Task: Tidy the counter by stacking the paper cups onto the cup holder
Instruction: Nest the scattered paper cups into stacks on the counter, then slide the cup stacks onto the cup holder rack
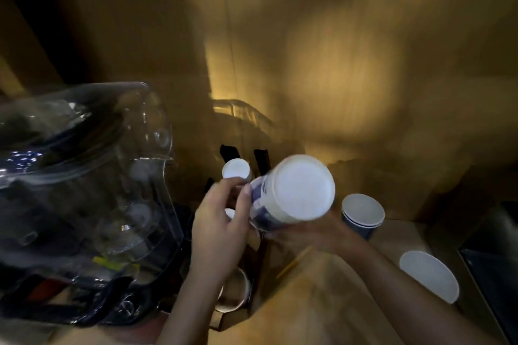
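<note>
A stack of white and blue paper cups (291, 190) is held bottom-up in the middle of the view, tilted toward me. My right hand (311, 232) grips it from below. My left hand (221, 221) holds its lower part with the thumb against the side. Behind them stands the black cup holder (262, 161), with another upturned cup stack (236, 168) in it. To the right, a short stack of blue cups (363, 214) stands open end up on the wooden counter (322, 302). A single white cup (429, 276) lies further right.
A large clear plastic container (84, 190) with dark items inside fills the left. An open cup (234, 293) sits low beside the holder. A dark tray or sink edge (493, 269) borders the right. Wooden wall panels rise behind. The picture is blurred.
</note>
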